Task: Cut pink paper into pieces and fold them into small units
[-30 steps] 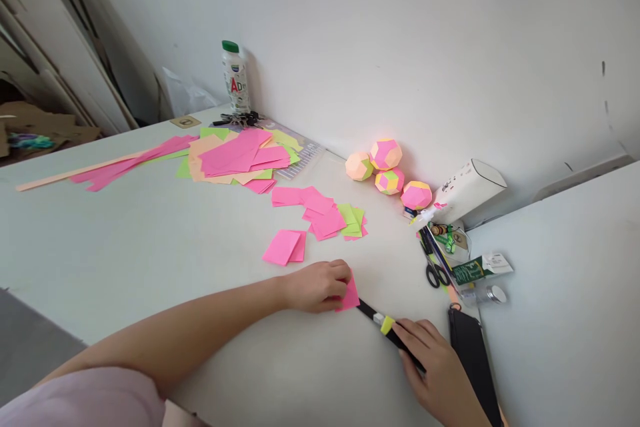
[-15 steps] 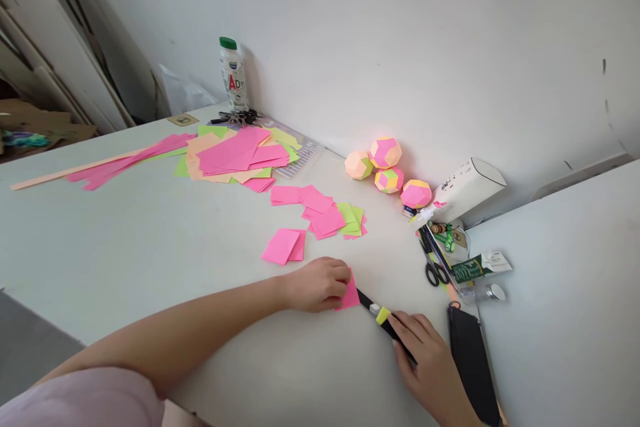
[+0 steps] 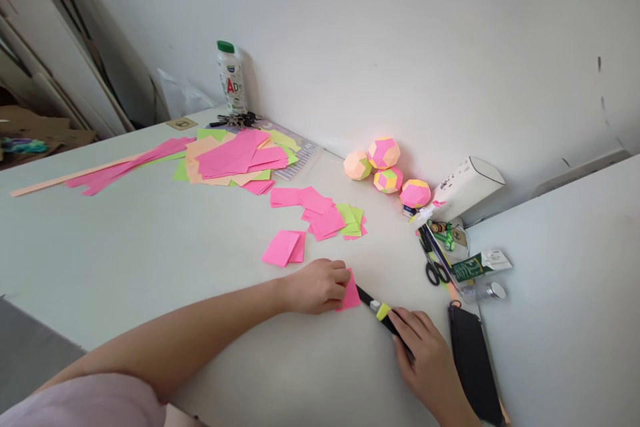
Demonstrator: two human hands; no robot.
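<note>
My left hand (image 3: 317, 285) lies curled on the white table (image 3: 150, 253), its fingers pressed down on a small pink paper square (image 3: 350, 295). My right hand (image 3: 430, 363) grips a black utility knife with a yellow slider (image 3: 381, 312), whose tip reaches the paper's right edge. Just beyond my left hand lies a folded pink square (image 3: 285, 247). Further back sits a loose pile of pink and green squares (image 3: 327, 213).
Larger pink, peach and green sheets (image 3: 235, 157) and long strips (image 3: 100, 170) lie at the back left, by a bottle (image 3: 229, 77) and keys (image 3: 237, 120). Several paper polyhedra (image 3: 385, 170) stand at the wall. Scissors (image 3: 435, 270), pens, a white box (image 3: 467, 187) and a black case (image 3: 473, 367) crowd the right.
My right hand slid the knife a little up and left, closer to the pink square. My left hand stayed put on the paper.
</note>
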